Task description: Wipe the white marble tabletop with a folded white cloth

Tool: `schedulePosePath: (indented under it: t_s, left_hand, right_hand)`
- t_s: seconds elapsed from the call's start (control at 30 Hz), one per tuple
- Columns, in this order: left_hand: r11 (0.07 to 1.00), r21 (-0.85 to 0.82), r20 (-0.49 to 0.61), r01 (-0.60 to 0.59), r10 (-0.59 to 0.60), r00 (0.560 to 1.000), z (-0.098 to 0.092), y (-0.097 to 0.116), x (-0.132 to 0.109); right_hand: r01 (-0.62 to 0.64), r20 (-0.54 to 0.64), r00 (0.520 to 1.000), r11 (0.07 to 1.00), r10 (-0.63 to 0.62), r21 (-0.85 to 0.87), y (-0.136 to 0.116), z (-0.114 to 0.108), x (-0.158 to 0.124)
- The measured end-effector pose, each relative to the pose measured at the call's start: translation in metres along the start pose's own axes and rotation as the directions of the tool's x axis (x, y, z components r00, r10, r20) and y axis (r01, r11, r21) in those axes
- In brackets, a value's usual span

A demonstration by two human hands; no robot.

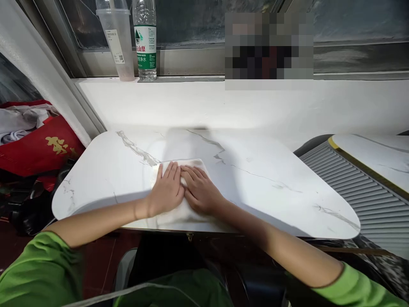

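Observation:
A white cloth or paper sheet (pixel 179 217) lies flat on the white marbled tabletop (pixel 271 183), close to its front edge. On its left half rests my left hand (pixel 168 187), palm down with the fingers stretched out and pointing away from me. Beside it my right hand (pixel 200 187) also lies flat on the sheet, fingers extended and angled to the left. The fingertips of both hands meet near the sheet's far edge. Whether the sheet is cloth or paper I cannot tell.
On the window ledge stand a lidded plastic cup (pixel 116 47) and a water bottle (pixel 147 51). A red bag (pixel 41 145) with fabric in it is at the left. To the right is a grey ribbed cabinet (pixel 345 187) with a marbled top.

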State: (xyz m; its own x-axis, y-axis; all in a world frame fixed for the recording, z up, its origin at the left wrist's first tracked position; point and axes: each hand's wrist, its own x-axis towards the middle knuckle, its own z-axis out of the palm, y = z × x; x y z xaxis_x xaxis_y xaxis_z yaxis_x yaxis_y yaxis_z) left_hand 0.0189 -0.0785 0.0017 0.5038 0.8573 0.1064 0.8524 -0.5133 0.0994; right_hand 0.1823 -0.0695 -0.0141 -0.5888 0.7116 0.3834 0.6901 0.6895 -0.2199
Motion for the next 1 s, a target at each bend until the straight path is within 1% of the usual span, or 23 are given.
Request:
schedulePosePath:
  t_s: [0.1,0.23,0.3,0.37,0.47,0.53,0.6,0.73,0.87,0.93,1.0]
  left_hand:
    - [0.997,-0.005,0.019,0.080,-0.080,0.997,0.001,-0.027,0.043]
    - [0.995,0.000,0.013,0.097,-0.097,0.995,0.000,-0.070,0.108]
    - [0.996,0.013,0.035,0.090,-0.090,0.995,-0.001,-0.085,0.130]
    - [0.995,0.024,0.047,0.098,-0.099,0.994,-0.001,-0.091,0.139]
    - [0.994,0.025,0.021,0.108,-0.109,0.994,0.000,-0.083,0.132]
    - [0.995,0.021,0.008,0.101,-0.101,0.995,0.001,-0.069,0.120]
    - [0.995,0.015,0.012,0.095,-0.096,0.995,0.003,-0.052,0.106]
    - [0.997,0.012,-0.007,0.074,-0.074,0.997,0.005,-0.014,0.072]
    - [1.000,0.017,-0.018,0.016,-0.016,1.000,0.007,0.024,0.033]
    - [1.000,0.006,-0.006,-0.013,0.013,1.000,0.007,0.038,0.017]
    - [0.999,-0.021,0.012,-0.037,0.038,0.999,0.006,0.048,0.007]
  right_hand:
    - [-0.041,0.003,0.999,0.999,0.041,0.001,0.027,0.010,0.042]
    - [-0.126,0.006,0.992,0.989,0.127,-0.073,0.065,0.026,0.102]
    - [-0.167,-0.006,0.986,0.981,0.167,-0.097,0.078,0.033,0.121]
    - [-0.187,-0.023,0.982,0.978,0.186,-0.097,0.085,0.037,0.128]
    - [-0.145,-0.034,0.989,0.986,0.142,-0.085,0.088,0.037,0.117]
    - [-0.107,-0.041,0.994,0.991,0.104,-0.080,0.085,0.033,0.100]
    - [-0.094,-0.039,0.995,0.993,0.091,-0.077,0.079,0.026,0.080]
    - [-0.089,-0.008,0.996,0.992,0.088,-0.089,0.059,0.009,0.035]
    - [-0.045,-0.025,0.999,0.994,0.043,-0.101,0.034,-0.006,-0.017]
    - [-0.024,-0.048,0.999,0.994,0.019,-0.102,0.022,-0.011,-0.038]
    - [-0.018,-0.073,0.997,0.994,0.010,-0.106,0.014,-0.015,-0.052]
